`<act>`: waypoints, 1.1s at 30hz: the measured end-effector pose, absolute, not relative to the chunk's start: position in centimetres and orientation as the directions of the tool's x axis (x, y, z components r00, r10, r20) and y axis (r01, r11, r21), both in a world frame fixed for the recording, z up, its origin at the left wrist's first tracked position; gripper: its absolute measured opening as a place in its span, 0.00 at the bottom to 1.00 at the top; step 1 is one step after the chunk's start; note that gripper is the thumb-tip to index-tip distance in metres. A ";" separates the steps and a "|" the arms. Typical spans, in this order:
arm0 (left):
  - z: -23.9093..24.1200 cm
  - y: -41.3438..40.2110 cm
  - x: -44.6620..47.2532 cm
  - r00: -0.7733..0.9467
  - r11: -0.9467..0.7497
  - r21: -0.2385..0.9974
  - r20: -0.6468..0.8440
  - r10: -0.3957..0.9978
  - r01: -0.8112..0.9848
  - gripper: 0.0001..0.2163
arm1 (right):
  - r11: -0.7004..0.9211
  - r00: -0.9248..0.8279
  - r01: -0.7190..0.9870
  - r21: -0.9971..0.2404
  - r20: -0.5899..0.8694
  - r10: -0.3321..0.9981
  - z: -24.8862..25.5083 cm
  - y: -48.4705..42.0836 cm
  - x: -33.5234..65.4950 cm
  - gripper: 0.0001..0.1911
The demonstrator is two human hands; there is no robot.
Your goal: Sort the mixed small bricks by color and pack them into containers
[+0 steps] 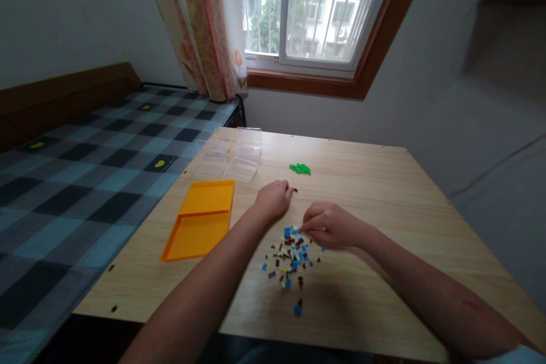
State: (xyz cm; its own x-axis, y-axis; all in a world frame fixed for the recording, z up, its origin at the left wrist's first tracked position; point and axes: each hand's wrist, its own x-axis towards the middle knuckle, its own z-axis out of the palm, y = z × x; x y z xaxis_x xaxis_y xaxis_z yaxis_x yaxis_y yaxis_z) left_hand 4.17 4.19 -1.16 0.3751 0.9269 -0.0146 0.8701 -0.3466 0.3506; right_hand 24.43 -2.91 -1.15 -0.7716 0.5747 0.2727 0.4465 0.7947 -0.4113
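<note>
A loose pile of small building bricks (294, 256) in blue, brown and pale yellow lies on the table in front of me. My left hand (275, 199) is beyond the pile, its fingers closed, with a small brown brick (296, 190) right at the fingertips. At the far right edge of the pile, the fingers of my right hand (328, 224) are pinched together beside blue and yellow bricks; whatever is between them is too small to make out. Farther back sits a small heap of green bricks (301, 169).
An orange two-part tray (205, 213) lies left of my left forearm. Clear plastic boxes (243, 159) stand behind it near the table's left edge. The wooden table (367, 176) reaches toward the window wall, and a bed with a checked cover (106, 182) runs along its left side.
</note>
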 end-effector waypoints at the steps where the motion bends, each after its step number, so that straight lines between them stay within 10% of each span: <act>1: -0.9 3.5 3.5 0.404 -0.361 0.388 -0.032 0.914 0.848 0.13 | 0.808 -0.800 0.422 -0.411 0.250 0.545 -1.0 -3.5 24.3 0.10; 9: 0.9 -1.8 -0.4 0.714 -0.504 0.627 -0.124 0.689 0.595 0.06 | 0.859 -0.851 0.404 -0.315 0.215 0.479 -1.2 -4.1 23.3 0.10; 22: 1.2 -2.6 0.0 0.776 -0.687 0.413 -0.080 0.626 0.597 0.09 | 0.873 -0.843 0.448 -0.194 0.234 0.485 -1.0 -4.1 23.6 0.09; 33: 1.6 -3.1 1.1 0.786 -0.741 0.273 -0.122 0.606 0.614 0.08 | 0.559 -0.516 0.787 -0.261 0.220 0.828 -2.3 1.2 25.9 0.09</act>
